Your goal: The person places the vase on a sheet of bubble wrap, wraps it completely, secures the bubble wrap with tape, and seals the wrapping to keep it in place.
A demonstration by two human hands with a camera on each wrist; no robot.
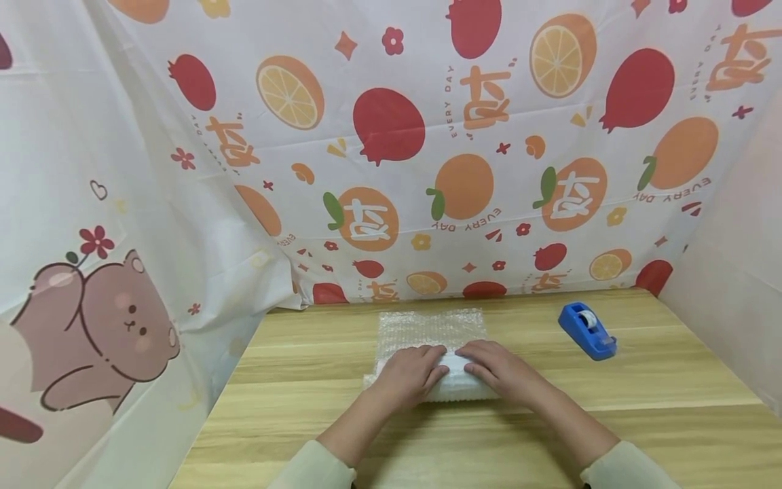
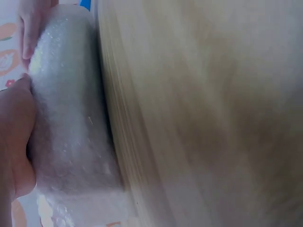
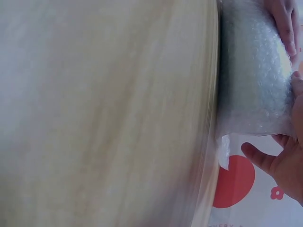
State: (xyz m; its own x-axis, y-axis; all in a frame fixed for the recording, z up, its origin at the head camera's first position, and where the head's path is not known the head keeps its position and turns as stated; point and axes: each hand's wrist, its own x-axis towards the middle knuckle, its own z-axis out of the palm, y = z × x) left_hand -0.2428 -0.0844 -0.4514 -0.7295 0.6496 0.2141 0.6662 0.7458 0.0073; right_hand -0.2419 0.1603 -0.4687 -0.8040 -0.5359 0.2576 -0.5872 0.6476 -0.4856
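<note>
Across the table (image 1: 287,414), bubble wrap roll (image 1: 457,388), long axis sideways, left hand (image 1: 408,375), right hand (image 1: 507,371) atop, fingers (image 1: 480,350) extended, ungripping.

The words "EVERY DAY" (image 1: 451,102) repeat across the back cloth (image 1: 415,180), some running straight, some curving beneath a printed orange (image 1: 464,186); large characters (image 1: 485,98) in orange or white also stand there, too stylised to read with certainty

From above, the head view faces forward and down; close wrist views share the bubble wrap (image 2: 71,104).
</note>
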